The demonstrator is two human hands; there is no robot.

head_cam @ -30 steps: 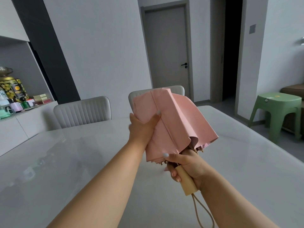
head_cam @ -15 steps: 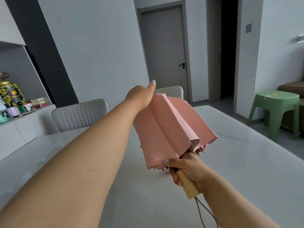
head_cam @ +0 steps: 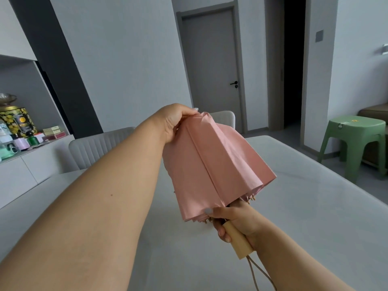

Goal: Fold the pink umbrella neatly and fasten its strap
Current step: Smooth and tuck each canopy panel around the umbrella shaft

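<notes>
The pink umbrella [head_cam: 212, 164] is collapsed and held in the air above the table, its tip pointing away from me and its canopy hanging in loose pleats. My left hand [head_cam: 174, 120] grips the far tip end of the canopy, fingers curled over the fabric. My right hand [head_cam: 235, 219] holds the pale wooden handle [head_cam: 239, 242] at the near end, thumb pressed on the canopy's lower edge. A beige wrist cord [head_cam: 258, 276] dangles from the handle. The strap is not visible.
A white glossy table [head_cam: 304, 206] spreads under the umbrella. Two grey chairs [head_cam: 98, 145] stand at its far side. A green stool [head_cam: 354, 141] is at the right, and a sideboard with tins and boxes [head_cam: 19, 133] at the left.
My left hand has slid from the middle of the canopy up to its far tip and closed over it. The right hand keeps hold of the handle.
</notes>
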